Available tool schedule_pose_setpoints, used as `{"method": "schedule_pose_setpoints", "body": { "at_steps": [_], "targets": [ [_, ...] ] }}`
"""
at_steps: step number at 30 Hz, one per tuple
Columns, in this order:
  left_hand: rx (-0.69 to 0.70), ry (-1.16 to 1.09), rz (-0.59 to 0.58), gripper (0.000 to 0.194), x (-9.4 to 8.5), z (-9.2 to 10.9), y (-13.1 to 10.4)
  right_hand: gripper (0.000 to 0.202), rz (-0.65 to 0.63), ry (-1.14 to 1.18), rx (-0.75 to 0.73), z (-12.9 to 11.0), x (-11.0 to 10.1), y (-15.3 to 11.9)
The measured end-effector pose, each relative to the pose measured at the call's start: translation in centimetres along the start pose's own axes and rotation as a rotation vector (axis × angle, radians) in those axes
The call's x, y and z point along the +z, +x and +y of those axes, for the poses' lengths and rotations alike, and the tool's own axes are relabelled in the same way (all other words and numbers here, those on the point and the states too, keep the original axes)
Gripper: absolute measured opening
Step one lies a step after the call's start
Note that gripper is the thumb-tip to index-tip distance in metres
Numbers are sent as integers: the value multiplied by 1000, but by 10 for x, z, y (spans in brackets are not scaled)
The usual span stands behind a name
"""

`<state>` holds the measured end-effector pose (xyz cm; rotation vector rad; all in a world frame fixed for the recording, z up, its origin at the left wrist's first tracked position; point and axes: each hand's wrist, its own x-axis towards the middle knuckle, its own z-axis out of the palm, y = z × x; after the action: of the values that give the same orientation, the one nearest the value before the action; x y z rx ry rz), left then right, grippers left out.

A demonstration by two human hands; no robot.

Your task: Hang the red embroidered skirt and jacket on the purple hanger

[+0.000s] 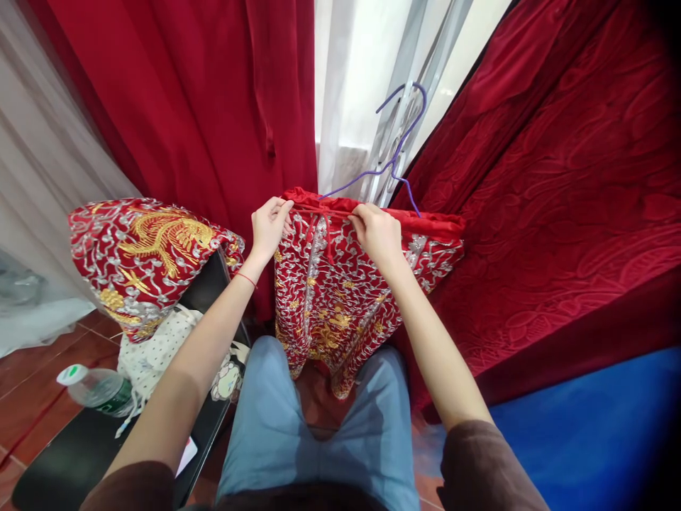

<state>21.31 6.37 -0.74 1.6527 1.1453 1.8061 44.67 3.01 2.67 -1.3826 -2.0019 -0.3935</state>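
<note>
Embroidered red skirt (pixel 345 284) hangs below grip; waistband (pixel 439 224) runs crosswise, left hand (pixel 270 223) pinching its left end, right hand (pixel 379 231) pinching mid-band.

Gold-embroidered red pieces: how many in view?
2: the held piece, between left hand and right hand; the other piece, draped over the black chair. More may be hidden.

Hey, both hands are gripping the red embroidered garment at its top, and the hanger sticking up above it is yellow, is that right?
Not quite: the hanger is purple, not yellow, as the head view shows. The left hand and right hand do grip the red embroidered garment at its top.
</note>
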Motion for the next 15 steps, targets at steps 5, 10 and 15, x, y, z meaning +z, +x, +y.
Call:
{"method": "schedule_pose_setpoints", "body": {
  "at_steps": [5, 10, 15],
  "targets": [
    [36, 43, 50, 32, -1, -2, 3, 25, -36, -79, 0, -1, 8, -2],
    [28, 72, 33, 32, 1, -2, 6, 23, 20, -56, 46, 2, 11, 3],
    [160, 326, 93, 33, -5, -3, 8, 22, 101, 50, 4, 8, 2, -3]
  ]
}}
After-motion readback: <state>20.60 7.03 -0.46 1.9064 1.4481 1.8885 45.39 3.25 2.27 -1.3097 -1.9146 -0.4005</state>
